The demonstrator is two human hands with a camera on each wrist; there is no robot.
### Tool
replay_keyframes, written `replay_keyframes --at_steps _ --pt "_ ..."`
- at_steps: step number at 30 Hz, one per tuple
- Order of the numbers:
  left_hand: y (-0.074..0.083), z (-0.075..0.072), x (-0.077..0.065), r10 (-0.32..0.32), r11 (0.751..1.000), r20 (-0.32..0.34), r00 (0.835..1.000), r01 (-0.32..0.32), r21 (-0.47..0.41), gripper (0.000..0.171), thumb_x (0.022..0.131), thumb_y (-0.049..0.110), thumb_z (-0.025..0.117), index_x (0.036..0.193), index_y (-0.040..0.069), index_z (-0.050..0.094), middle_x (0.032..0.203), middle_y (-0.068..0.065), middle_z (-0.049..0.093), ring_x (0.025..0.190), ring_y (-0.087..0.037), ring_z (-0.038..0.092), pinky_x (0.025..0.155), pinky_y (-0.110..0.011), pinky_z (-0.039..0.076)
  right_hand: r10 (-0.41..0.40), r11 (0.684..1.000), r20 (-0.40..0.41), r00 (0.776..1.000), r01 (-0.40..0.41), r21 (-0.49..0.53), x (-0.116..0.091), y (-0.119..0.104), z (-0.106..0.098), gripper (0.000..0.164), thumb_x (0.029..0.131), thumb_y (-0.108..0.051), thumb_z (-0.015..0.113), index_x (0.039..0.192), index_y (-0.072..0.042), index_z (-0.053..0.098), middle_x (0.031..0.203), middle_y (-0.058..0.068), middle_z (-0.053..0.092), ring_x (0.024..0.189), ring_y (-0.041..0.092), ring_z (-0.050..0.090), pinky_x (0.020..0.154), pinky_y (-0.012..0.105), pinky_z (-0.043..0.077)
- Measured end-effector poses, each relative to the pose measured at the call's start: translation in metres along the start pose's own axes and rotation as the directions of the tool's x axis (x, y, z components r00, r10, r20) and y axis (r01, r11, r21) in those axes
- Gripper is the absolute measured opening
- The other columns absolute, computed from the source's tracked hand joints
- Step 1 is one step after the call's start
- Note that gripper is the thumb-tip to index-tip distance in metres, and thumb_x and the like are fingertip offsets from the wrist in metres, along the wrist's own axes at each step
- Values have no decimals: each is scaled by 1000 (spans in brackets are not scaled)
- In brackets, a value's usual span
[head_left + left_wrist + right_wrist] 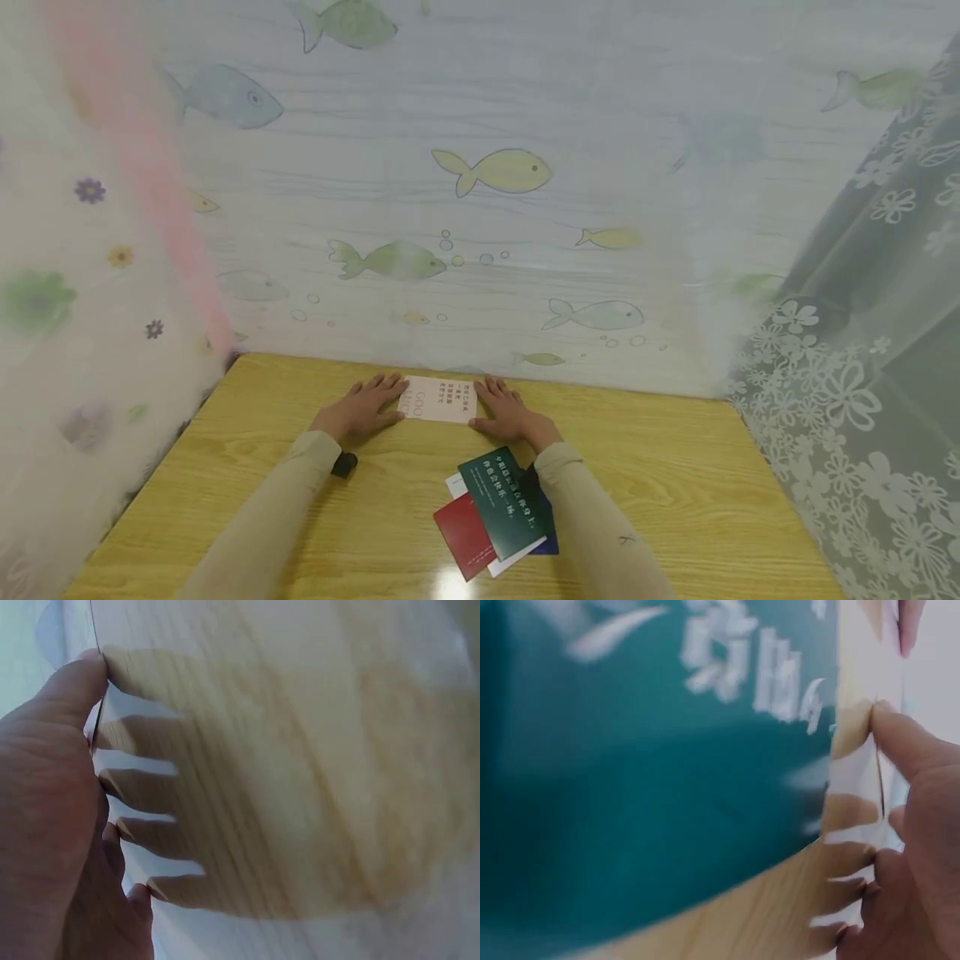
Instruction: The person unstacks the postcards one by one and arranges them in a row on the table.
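A pale pink card point(438, 400) with printed characters and large letters lies flat near the table's far edge. At its left side, my left hand point(366, 408) rests with fingers spread and the thumb at the card's lower corner. My right hand point(512, 413) mirrors it on the right side, thumb at the other lower corner. In the left wrist view the left hand point(56, 795) has its fingertips on the wood. The right wrist view shows the right hand point(934, 825) beyond a large, blurred green card point(645, 772).
A fanned pile lies by my right forearm: a dark green card point(495, 500) with white characters on top, a red card point(465, 533), and white and blue ones partly hidden beneath. A fish-printed curtain point(487, 292) hangs behind the wooden table point(375, 533); lace point(847, 400) hangs at right.
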State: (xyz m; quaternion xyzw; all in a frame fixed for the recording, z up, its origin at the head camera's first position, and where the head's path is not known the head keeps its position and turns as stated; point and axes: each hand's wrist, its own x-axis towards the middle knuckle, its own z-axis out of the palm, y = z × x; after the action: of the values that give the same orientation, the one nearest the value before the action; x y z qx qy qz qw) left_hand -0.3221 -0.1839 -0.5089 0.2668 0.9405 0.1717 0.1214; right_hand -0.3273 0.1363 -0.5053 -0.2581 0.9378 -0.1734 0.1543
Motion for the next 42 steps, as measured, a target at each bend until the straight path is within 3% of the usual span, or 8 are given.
replay_keyframes --at_steps 5,12,19,23,31,37,42 --pt "5 8 -12 3 999 -76 997 -6 -40 71 105 42 53 160 5 28 167 -21 22 153 -47 15 123 -66 11 -24 999 -66 998 26 30 -9 3 2 75 104 -39 53 162 -3 22 169 19 15 157 35 11 127 57 15" --pt "22 17 -25 34 998 -158 987 -41 -44 67 105 35 55 159 4 31 167 -18 25 154 -45 17 124 -64 14 -62 996 -181 982 73 56 -36 -1 4 75 106 -38 52 161 1 20 167 21 20 156 41 12 127 57 15" --pt "48 31 -28 87 996 -185 979 -92 -18 65 105 36 54 159 5 33 166 -15 29 154 -42 18 125 -62 15 -53 993 -302 952 81 83 -68 -13 17 74 105 -37 55 160 2 24 165 25 24 154 46 14 123 66 16" --pt "67 43 -28 118 992 -181 976 -124 -21 64 106 37 52 159 7 33 166 -12 29 156 -39 17 126 -60 14 -44 994 -324 945 74 82 -89 -21 25 74 103 -35 58 159 3 27 165 26 23 154 47 15 121 69 17" --pt "105 62 -34 124 989 -152 981 -134 -59 60 106 37 52 158 11 38 167 -7 30 157 -34 17 127 -57 15 -36 993 -266 963 64 96 -128 -36 44 76 101 -38 60 159 1 29 167 24 19 155 46 12 121 69 15" --pt "120 73 -36 158 984 -143 977 -168 -61 58 105 38 54 154 9 45 164 -12 34 155 -40 20 125 -61 18 -19 994 -175 984 38 104 -159 -43 61 78 100 -46 59 160 -5 30 169 18 18 156 42 11 123 66 15" --pt "126 75 -39 150 987 -136 979 -157 -45 57 104 39 55 153 11 48 164 -11 35 155 -40 20 125 -60 19 -12 993 -95 995 23 113 -185 -46 72 80 98 -54 59 159 -8 34 168 16 23 155 42 15 121 69 18"
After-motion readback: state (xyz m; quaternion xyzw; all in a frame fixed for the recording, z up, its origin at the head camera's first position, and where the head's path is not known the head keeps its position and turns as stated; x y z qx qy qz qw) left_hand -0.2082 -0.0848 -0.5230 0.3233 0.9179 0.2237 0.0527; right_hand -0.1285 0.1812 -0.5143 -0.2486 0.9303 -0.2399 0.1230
